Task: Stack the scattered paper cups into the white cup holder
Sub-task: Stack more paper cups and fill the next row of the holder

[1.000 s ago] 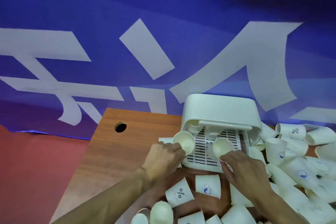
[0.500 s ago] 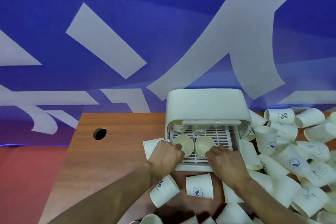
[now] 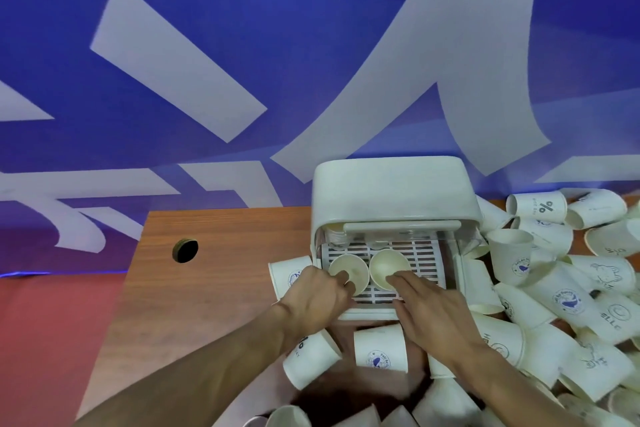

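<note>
Head view shows the white cup holder (image 3: 394, 194) standing at the far edge of the wooden tabletop (image 3: 214, 274), its front open over a slatted white tray (image 3: 420, 253). Two paper cups sit mouth-up on the near part of that tray, side by side and touching: the left cup (image 3: 348, 272) and the right cup (image 3: 388, 267). The left hand (image 3: 317, 298) pinches the near rim of the left cup, with a fingertip inside the mouth and the thumb outside. The right hand (image 3: 433, 305) has its fingers stretched forward and close together, their tips on the near rim of the right cup; whether it truly grips the cup I cannot tell. Deeper under the hood, at the back left, part of a cup stack (image 3: 334, 236) shows in shadow.

Just in front of the holder, between the two forearms, an upside-down cup with a blue whale print (image 3: 379, 347) stands on the tabletop, and a tilted cup (image 3: 311, 360) lies partly beneath the left wrist. A large heap of scattered paper cups (image 3: 568, 291) spreads to the right of the holder. A round cable hole (image 3: 185, 250) sits in the tabletop to the left. Behind hangs a blue banner (image 3: 311, 45) with white strokes.
</note>
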`<action>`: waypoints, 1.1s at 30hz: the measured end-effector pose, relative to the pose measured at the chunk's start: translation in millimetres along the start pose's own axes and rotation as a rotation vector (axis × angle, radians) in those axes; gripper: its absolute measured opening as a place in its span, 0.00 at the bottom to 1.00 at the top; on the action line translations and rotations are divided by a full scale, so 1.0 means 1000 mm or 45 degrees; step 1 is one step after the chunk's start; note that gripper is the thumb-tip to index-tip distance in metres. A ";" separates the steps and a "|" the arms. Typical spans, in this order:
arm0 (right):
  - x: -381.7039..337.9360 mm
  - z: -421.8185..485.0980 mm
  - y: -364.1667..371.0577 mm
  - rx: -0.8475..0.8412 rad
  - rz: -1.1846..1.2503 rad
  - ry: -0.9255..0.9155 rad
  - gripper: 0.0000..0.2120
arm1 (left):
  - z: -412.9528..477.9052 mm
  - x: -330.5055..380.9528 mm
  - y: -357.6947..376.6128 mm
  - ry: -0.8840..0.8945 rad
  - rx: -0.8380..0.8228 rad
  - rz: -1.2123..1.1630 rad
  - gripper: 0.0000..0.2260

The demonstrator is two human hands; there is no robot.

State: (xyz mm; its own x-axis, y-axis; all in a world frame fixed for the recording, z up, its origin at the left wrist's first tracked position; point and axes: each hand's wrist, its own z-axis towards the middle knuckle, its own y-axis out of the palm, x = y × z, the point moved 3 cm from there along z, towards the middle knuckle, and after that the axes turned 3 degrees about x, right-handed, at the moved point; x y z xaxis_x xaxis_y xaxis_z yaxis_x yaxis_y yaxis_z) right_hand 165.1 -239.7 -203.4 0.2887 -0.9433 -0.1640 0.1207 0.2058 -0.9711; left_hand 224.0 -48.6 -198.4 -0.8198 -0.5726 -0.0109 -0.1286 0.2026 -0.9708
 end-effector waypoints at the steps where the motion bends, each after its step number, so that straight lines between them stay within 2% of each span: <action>1: 0.001 -0.003 -0.002 0.010 0.001 0.012 0.16 | -0.003 0.002 -0.003 0.004 0.032 -0.006 0.09; 3: 0.001 -0.008 -0.007 0.028 0.012 0.022 0.16 | -0.010 0.004 -0.011 0.023 0.137 -0.019 0.08; 6: -0.006 -0.021 -0.015 0.023 0.035 -0.008 0.03 | -0.026 0.013 -0.017 0.125 0.308 -0.129 0.10; 7: -0.009 -0.027 -0.017 0.003 0.038 -0.004 0.02 | -0.032 0.017 -0.015 0.200 0.313 -0.149 0.10; 9: -0.015 -0.042 -0.019 -0.069 0.055 0.031 0.06 | -0.043 0.026 -0.007 0.358 0.209 -0.146 0.11; 11: -0.022 -0.057 -0.017 -0.165 0.078 0.080 0.10 | -0.053 0.031 -0.002 0.414 0.063 -0.094 0.10; 15: -0.031 -0.072 0.000 -0.312 0.136 0.313 0.16 | -0.058 0.030 0.011 0.312 -0.179 -0.052 0.16; 17: -0.034 -0.075 0.008 -0.335 0.278 0.488 0.17 | -0.060 0.032 0.015 0.267 -0.195 -0.061 0.16; 19: -0.037 -0.075 0.012 -0.345 0.355 0.613 0.15 | -0.061 0.036 0.016 0.214 -0.175 -0.086 0.12; 22: -0.042 -0.073 0.014 -0.371 0.403 0.688 0.12 | -0.059 0.037 0.017 0.103 -0.144 -0.167 0.04; 25: -0.044 -0.075 0.010 -0.375 0.466 0.750 0.11 | -0.059 0.036 0.013 0.066 -0.119 -0.254 0.04; 29: -0.042 -0.081 -0.011 -0.324 0.350 0.619 0.13 | -0.062 0.041 0.004 0.144 -0.142 -0.115 0.09; 33: -0.037 -0.084 -0.027 -0.153 0.079 0.160 0.24 | -0.069 0.046 0.002 0.156 -0.120 -0.102 0.13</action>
State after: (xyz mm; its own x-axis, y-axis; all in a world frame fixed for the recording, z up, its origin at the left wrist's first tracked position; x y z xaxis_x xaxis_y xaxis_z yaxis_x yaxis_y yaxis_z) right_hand 71.2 -231.9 -185.5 0.1702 -0.9564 -0.2372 -0.0099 0.2390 -0.9710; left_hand 147.5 -19.9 -183.8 -0.8659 -0.4900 0.1009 -0.2437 0.2370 -0.9404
